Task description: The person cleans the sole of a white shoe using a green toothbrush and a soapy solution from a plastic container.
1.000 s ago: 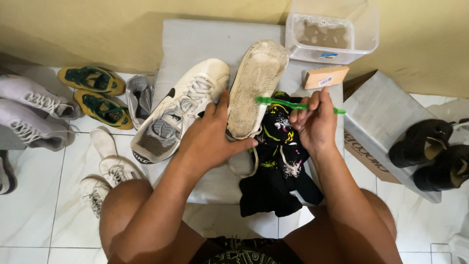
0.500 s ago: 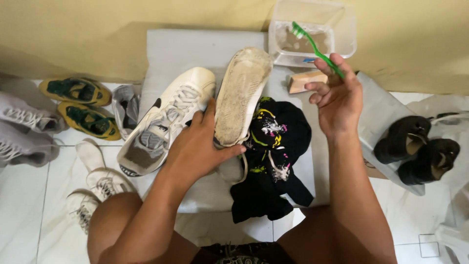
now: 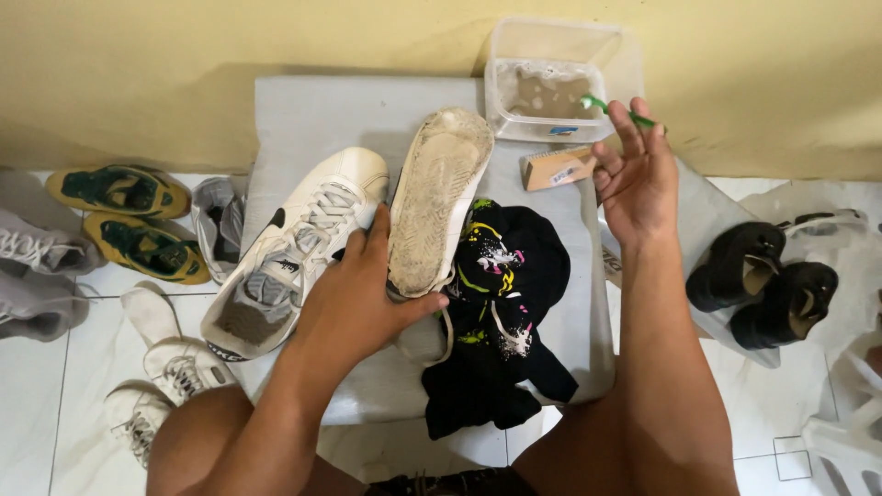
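We are reloading the green toothbrush (image 3: 614, 110), pinched in our right hand (image 3: 638, 179), at the clear tub (image 3: 551, 83) while our left hand (image 3: 354, 294) grips the sole-up sneaker (image 3: 436, 197) on the grey slab (image 3: 303, 119), so next it needs returning to that dirty sole, shoes crowding the tiled floor (image 3: 55, 404).

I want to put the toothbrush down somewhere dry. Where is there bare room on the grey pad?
Free: the pad's far left corner, behind the upright white shoe, and a strip along its right edge beside the black cloth. Crowded: the middle, with the left hand on the overturned shoe, and the tub corner.
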